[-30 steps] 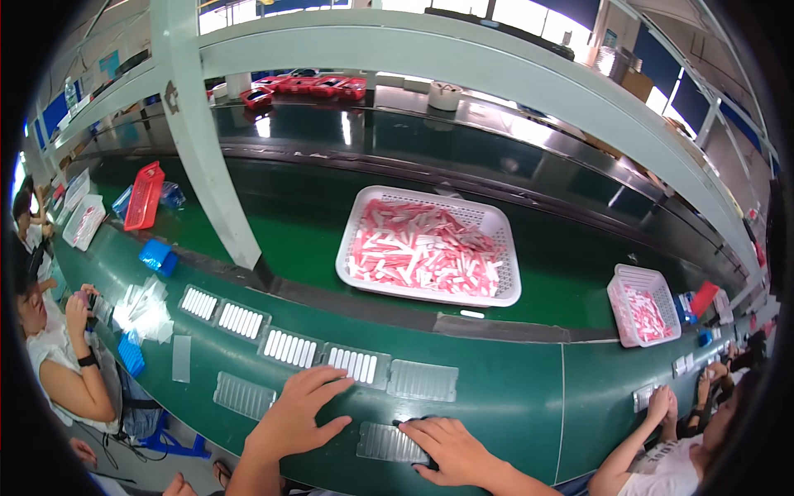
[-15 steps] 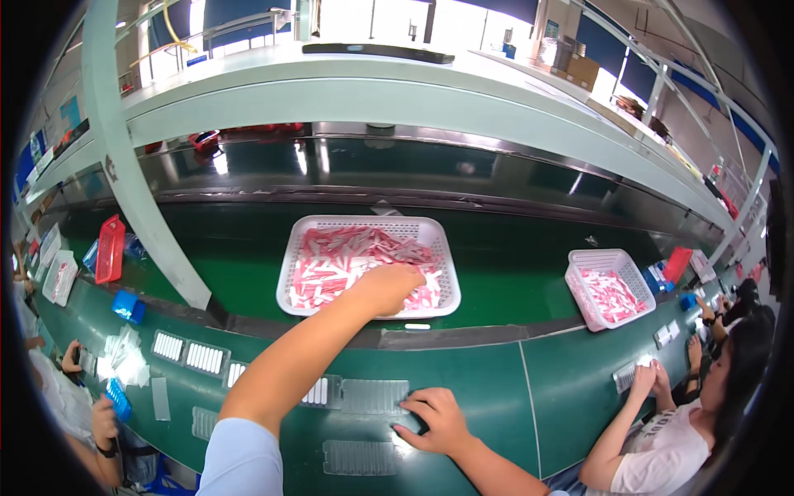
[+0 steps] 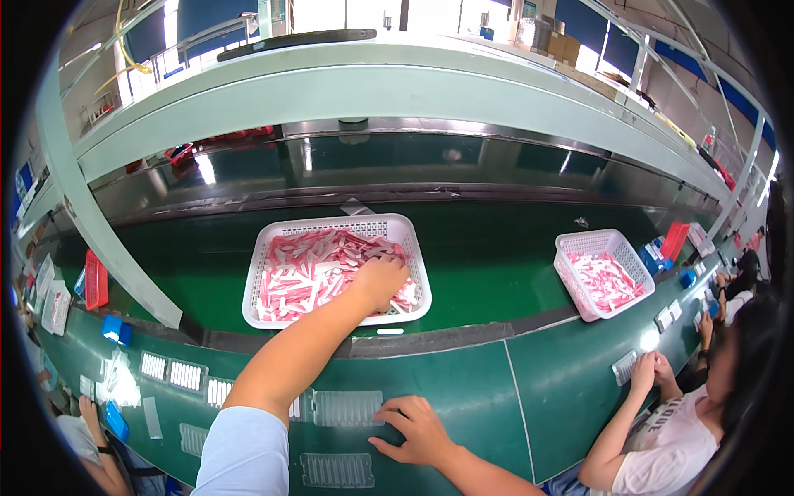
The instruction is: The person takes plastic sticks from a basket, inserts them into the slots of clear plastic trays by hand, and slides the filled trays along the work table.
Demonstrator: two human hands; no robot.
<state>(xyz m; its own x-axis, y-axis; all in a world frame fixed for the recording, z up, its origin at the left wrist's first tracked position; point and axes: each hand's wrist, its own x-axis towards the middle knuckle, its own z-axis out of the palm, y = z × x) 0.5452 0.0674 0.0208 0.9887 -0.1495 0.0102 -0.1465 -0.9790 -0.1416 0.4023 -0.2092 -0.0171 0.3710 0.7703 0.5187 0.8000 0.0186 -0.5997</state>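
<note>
Most fingers of the left hand (image 3: 382, 279) hide among pink-white strips (image 3: 310, 279), grip unclear; the right hand (image 3: 420, 431), fingers apart, borders a clear tray (image 3: 346, 408).

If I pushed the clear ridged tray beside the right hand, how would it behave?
The clear tray looks thin, so probably light. Its ridges likely stiffen it. Lying flat on the shiny table, it would probably slide, not tip.
</note>
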